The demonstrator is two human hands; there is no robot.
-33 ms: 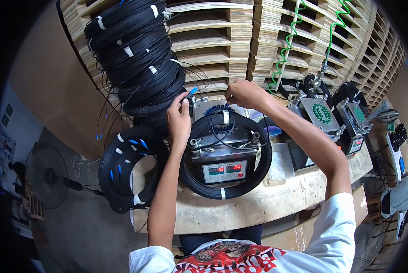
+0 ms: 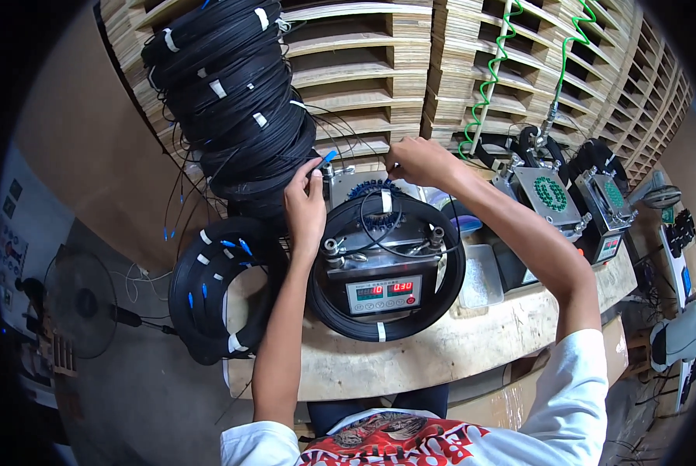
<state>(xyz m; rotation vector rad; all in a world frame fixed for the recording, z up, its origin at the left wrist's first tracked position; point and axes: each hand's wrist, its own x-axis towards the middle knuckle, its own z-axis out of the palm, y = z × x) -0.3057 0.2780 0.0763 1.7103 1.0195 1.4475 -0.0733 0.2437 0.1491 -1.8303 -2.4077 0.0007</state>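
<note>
My left hand (image 2: 307,203) is closed on a black cable end with a blue fiber connector (image 2: 329,157), which points up and right beyond the fingertips. Over the far side of a polishing machine (image 2: 384,264), my right hand (image 2: 419,161) pinches down at the ring of blue connectors (image 2: 373,189) on its top plate. What its fingertips grip is hidden. A coil of black cable (image 2: 381,331), bound with white tape, hangs around the machine, and a loose loop of it crosses the top plate. Red digits glow on the front panel (image 2: 384,296).
A tall stack of black cable coils (image 2: 235,101) rises at the left, with another coil (image 2: 195,311) below it. Two similar machines with green rings (image 2: 550,194) stand at the right, past a clear tray (image 2: 480,278). Behind are stacked wooden pallets (image 2: 410,70); a fan (image 2: 88,303) stands far left.
Both hands stay almost in place. The red readout on the machine's panel looks different, and the coil and its loose loop have shifted very slightly.
</note>
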